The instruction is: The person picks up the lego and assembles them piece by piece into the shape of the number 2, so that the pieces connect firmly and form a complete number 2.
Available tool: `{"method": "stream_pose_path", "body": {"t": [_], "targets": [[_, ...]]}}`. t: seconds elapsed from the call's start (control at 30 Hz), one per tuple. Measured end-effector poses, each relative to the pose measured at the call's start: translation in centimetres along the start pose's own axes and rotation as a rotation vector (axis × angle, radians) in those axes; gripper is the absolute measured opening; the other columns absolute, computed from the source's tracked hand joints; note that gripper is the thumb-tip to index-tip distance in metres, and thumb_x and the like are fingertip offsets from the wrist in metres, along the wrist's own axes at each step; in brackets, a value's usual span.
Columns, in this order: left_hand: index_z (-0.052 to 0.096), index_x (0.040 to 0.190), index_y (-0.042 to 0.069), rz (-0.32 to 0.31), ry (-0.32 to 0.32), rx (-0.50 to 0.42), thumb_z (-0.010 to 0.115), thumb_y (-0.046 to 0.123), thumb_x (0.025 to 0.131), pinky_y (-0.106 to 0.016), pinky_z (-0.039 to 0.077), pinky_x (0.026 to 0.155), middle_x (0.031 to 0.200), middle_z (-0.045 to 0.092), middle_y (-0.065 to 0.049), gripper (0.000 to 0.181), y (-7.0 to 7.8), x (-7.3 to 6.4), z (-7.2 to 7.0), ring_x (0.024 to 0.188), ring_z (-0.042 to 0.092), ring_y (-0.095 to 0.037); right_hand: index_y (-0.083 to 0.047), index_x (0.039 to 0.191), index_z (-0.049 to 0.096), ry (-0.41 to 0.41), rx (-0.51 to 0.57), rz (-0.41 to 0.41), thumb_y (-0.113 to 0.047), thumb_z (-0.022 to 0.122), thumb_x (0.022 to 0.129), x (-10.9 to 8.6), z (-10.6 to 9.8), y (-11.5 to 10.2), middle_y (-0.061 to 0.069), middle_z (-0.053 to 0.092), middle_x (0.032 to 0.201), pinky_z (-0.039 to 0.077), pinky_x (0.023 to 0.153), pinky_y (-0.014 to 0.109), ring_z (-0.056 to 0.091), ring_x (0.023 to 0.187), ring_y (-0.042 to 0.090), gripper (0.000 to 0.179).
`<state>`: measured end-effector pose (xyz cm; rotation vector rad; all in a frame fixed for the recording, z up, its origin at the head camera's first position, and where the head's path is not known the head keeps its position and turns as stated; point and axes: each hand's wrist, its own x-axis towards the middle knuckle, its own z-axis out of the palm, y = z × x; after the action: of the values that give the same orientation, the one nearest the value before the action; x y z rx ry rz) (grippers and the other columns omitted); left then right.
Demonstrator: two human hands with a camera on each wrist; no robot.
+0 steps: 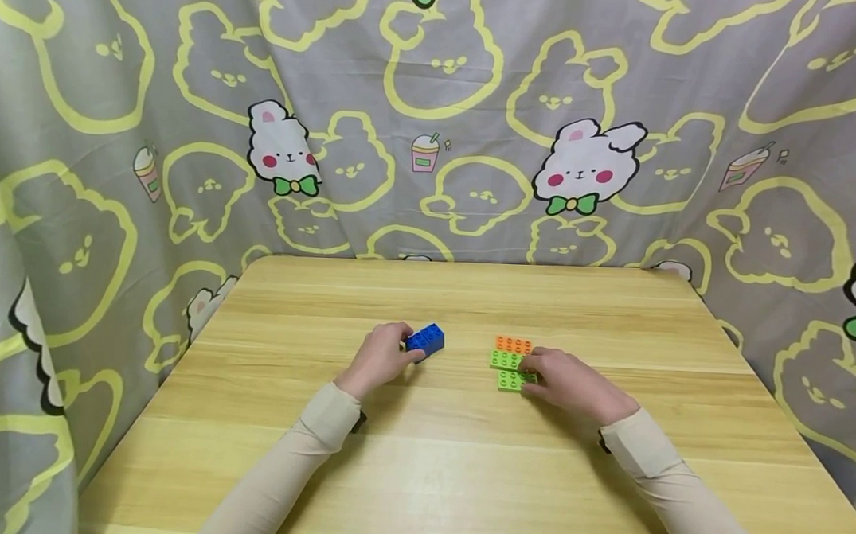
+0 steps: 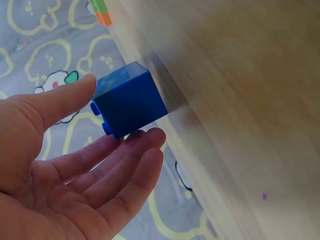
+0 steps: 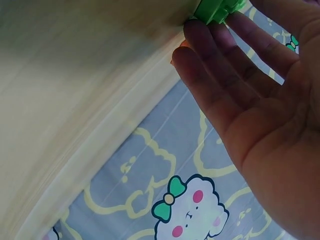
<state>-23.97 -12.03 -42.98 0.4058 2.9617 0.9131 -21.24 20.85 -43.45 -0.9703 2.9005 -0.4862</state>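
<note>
In the head view, my left hand (image 1: 381, 359) holds a blue toy building brick (image 1: 432, 343) by its near left end, left of the table's middle. The left wrist view shows the thumb at one side of the blue brick (image 2: 135, 102) and the fingers at the other, with two studs facing the palm. My right hand (image 1: 574, 381) grips the right end of the nearest light-green brick (image 1: 509, 380). Its fingers partly cover the second light-green brick (image 1: 504, 359) just behind. An orange brick (image 1: 514, 345) lies at the back of this group.
The bricks are on a light wooden table (image 1: 447, 475) with rounded far corners. A grey curtain (image 1: 479, 86) with yellow outlines and white cartoon animals hangs behind it and along both sides.
</note>
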Motion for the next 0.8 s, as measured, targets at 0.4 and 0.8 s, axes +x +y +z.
{"method": "stream_pose_path", "body": {"t": [0.4, 0.8], "targets": [[0.070, 0.119, -0.005, 0.007, -0.001, 0.001, 0.076, 0.015, 0.094, -0.036, 0.060, 0.077, 0.113, 0.073, -0.019, 0.033, -0.04, -0.03, -0.13, 0.093, 0.070, -0.025, -0.005, 0.107, 0.073, -0.006, 0.023, -0.006, -0.013, 0.076, 0.092, 0.12, 0.10, -0.51, 0.002, 0.067, 0.101, 0.055, 0.078, 0.035, 0.062, 0.086, 0.014, 0.017], [0.069, 0.121, -0.006, 0.016, -0.039, -0.060, 0.076, 0.012, 0.093, -0.038, 0.060, 0.082, 0.113, 0.072, -0.019, 0.034, -0.21, -0.30, -0.96, 0.096, 0.071, -0.026, -0.005, 0.112, 0.073, -0.026, 0.043, 0.008, -0.014, 0.076, 0.093, 0.26, 0.37, -0.93, 0.004, 0.071, 0.108, 0.057, 0.086, 0.040, 0.065, 0.097, 0.016, 0.021]]}}
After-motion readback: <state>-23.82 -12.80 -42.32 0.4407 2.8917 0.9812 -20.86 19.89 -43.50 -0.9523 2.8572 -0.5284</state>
